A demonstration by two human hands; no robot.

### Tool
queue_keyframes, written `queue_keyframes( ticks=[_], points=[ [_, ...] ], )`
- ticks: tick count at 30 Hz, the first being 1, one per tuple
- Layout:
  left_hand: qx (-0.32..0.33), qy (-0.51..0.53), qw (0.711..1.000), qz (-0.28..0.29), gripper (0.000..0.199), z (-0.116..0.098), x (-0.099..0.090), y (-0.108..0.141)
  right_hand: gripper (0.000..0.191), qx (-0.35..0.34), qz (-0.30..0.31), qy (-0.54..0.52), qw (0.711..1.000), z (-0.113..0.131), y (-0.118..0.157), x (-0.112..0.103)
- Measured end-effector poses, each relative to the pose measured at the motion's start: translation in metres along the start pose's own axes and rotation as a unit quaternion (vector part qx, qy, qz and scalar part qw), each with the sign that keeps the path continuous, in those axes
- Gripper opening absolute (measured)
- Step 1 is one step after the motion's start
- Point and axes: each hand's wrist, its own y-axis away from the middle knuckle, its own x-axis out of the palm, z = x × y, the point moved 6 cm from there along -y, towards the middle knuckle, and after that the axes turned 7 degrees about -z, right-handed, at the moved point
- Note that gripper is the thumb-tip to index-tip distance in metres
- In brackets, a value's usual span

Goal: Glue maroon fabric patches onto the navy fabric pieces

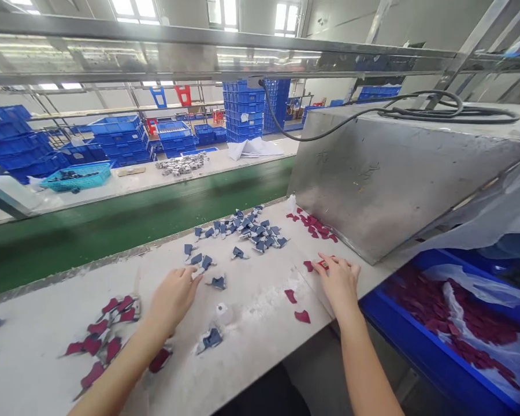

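Note:
My left hand (175,297) is low over the bench, fingers curled and drawn together. Its fingertips are beside small blue-and-white pieces (206,263); whether anything is pinched in them is hidden. At the right, my right hand (338,280) holds a small bright-red piece with a pale mark (324,264) between thumb and fingers. A flat dark-red piece (308,266) lies at that thumb's tip, and two loose ones, including a notched dark-red piece (302,316), rest nearer me. Between the hands stands a small white round object (224,313), with another blue-and-white piece (210,340) in front.
A heap of blue-and-white pieces (260,231) covers the bench's far middle; red-and-white pieces (97,326) lie left. Dark-red pieces (314,224) lie against a metal box (342,173). A blue crate (416,323) stands right, below bench height. A green belt (134,208) runs behind.

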Motion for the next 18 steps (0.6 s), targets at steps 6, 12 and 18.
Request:
queue_keyframes(
  ticks=[6, 12, 18],
  points=[
    [-0.023, 0.032, 0.986, -0.160, 0.034, -0.002, -0.020, 0.109, 0.034, -0.016, 0.128, 0.038, 0.991, -0.009, -0.021, 0.028],
    [-0.099, 0.088, 0.973, -0.188, 0.027, -0.025, 0.044, 0.158, 0.031, -0.045, 0.232, 0.031, 0.971, -0.005, -0.019, 0.041],
    [-0.105, 0.145, 0.959, -0.218, 0.014, -0.032, 0.053, 0.144, 0.031, -0.062, 0.256, -0.029, 0.964, 0.028, 0.002, 0.030]
  ],
)
